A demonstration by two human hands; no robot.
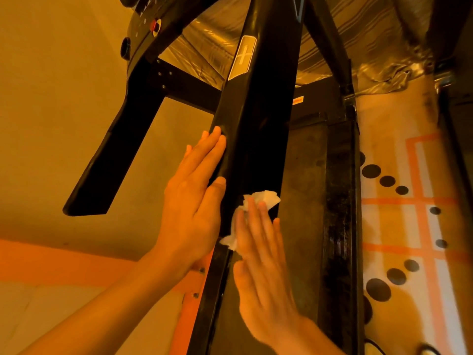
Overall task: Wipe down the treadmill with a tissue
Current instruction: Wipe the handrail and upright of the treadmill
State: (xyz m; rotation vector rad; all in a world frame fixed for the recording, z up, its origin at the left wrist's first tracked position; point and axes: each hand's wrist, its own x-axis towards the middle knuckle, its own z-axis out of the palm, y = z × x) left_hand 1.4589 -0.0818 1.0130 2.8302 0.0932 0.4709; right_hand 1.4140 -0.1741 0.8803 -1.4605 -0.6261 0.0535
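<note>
L hand (190,208) flat on treadmill rail's (258,129) side; R hand (263,272) flat, pressing tissue (266,198). Rail runs up & away from R

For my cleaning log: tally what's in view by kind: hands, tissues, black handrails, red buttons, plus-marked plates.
hands: 2 (left hand, right hand)
tissue: 1
black handrails: 2
red button: 1
plus-marked plate: 1
Total: 7
</note>
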